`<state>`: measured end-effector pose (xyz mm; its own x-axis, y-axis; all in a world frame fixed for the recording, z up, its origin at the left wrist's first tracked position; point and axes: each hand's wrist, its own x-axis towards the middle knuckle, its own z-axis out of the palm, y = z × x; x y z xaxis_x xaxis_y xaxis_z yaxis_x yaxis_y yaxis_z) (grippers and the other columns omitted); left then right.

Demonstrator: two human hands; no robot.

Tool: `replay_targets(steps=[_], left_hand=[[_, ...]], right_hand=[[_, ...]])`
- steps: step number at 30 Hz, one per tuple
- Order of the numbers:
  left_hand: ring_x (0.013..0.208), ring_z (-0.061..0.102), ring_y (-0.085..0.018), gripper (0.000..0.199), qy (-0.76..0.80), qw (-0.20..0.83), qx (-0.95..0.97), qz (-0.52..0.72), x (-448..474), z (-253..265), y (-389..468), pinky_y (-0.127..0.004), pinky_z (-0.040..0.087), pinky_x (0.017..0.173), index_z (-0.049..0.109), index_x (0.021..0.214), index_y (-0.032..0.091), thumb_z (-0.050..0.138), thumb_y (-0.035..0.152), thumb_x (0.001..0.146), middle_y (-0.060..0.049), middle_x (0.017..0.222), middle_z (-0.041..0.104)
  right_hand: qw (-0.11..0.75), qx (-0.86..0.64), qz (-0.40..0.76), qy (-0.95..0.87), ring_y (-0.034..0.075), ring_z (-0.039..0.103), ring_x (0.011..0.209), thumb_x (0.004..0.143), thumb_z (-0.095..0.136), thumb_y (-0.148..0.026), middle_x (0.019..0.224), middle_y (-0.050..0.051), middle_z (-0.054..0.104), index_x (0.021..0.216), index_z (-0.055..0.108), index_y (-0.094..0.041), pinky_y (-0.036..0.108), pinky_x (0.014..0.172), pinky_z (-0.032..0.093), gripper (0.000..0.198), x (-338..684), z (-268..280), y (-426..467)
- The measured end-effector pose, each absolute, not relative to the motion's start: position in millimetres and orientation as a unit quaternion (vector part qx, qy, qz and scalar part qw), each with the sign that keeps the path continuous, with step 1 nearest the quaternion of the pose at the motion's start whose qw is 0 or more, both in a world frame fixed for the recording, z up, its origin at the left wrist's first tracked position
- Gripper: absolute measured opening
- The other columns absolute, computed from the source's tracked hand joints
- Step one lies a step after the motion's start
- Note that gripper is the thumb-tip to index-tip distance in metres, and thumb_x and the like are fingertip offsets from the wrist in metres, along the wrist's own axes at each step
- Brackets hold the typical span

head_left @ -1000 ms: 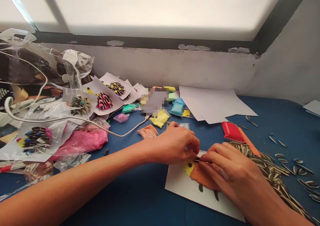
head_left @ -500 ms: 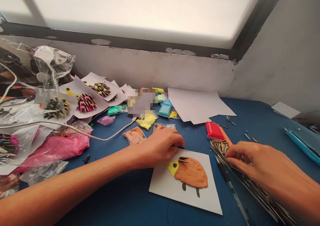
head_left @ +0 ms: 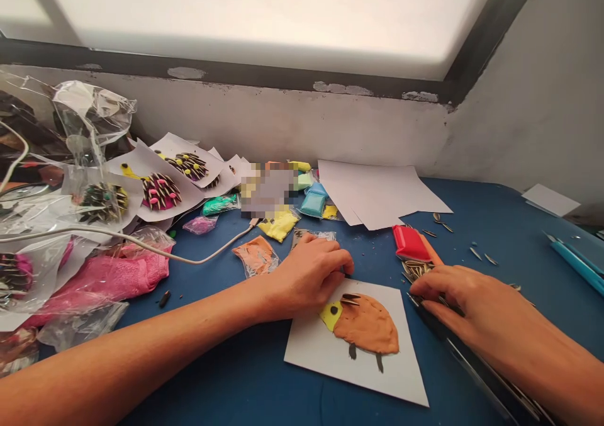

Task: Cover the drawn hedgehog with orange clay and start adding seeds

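My left hand (head_left: 314,272) rests at the upper left corner of a white card (head_left: 358,379), its fingers curled in. Whatever it may hold is hidden. Pressed on the card is an orange clay body (head_left: 368,326) with a yellow clay head (head_left: 331,316), a dark eye and two dark legs. Two striped sunflower seeds (head_left: 350,299) stick out near its top. To the right, my right hand (head_left: 465,297) reaches down onto a pile of sunflower seeds (head_left: 415,269), thumb and forefinger apart. A long dark object (head_left: 453,344) lies blurred beneath that hand.
A red clay packet (head_left: 408,242) lies behind the seeds. White sheets (head_left: 377,190) and coloured clay packets (head_left: 312,202) stand along the wall. Seed-covered clay figures on paper (head_left: 160,193), a white cable (head_left: 202,262) and a pink cloth (head_left: 108,275) fill the left.
My right hand has shifted slightly left and nearer the front of the seed pile. The view has turned a little. My left hand and the card hold their places.
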<state>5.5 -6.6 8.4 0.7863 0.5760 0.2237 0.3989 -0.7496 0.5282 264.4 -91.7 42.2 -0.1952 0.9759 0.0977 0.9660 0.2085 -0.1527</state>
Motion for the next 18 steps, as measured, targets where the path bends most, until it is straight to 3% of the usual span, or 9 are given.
replay_targets(steps=[6,8,12,18], left_hand=[[0.089,0.058,-0.018,0.016,0.265,0.233,0.918,0.18,5,12,-7,-0.038,0.033,0.088,0.06,0.093,0.018,0.046,0.009,0.09,-0.004,0.094,0.066],[0.089,0.058,-0.018,0.015,0.265,0.231,0.919,0.178,5,12,-6,-0.038,0.033,0.088,0.06,0.092,0.018,0.047,0.009,0.09,-0.004,0.095,0.066],[0.09,0.058,-0.017,0.015,0.266,0.227,0.92,0.179,5,12,-6,-0.037,0.033,0.088,0.06,0.093,0.018,0.047,0.01,0.091,-0.003,0.096,0.066],[0.088,0.058,-0.016,0.017,0.258,0.224,0.92,0.193,4,9,-7,-0.036,0.032,0.088,0.062,0.094,0.018,0.048,0.009,0.09,-0.002,0.093,0.065]], right_hand=[[0.099,-0.593,0.031,-0.799,0.018,0.062,0.051,0.079,0.058,-0.031,0.064,0.001,0.067,0.063,0.063,-0.029,0.026,0.038,0.046,0.016,266,49,-86],[0.126,-0.571,0.011,-0.811,0.019,0.065,0.054,0.081,0.057,-0.034,0.069,0.001,0.069,0.065,0.062,-0.029,0.028,0.041,0.05,0.017,267,52,-85],[0.216,-0.558,-0.056,-0.799,0.016,0.061,0.044,0.089,0.052,-0.041,0.064,0.0,0.068,0.076,0.063,-0.03,0.026,0.034,0.045,0.02,256,55,-88],[0.258,-0.546,0.042,-0.796,0.015,0.072,0.066,0.093,0.054,-0.039,0.081,-0.001,0.075,0.085,0.07,-0.03,0.022,0.052,0.057,0.02,221,50,-91]])
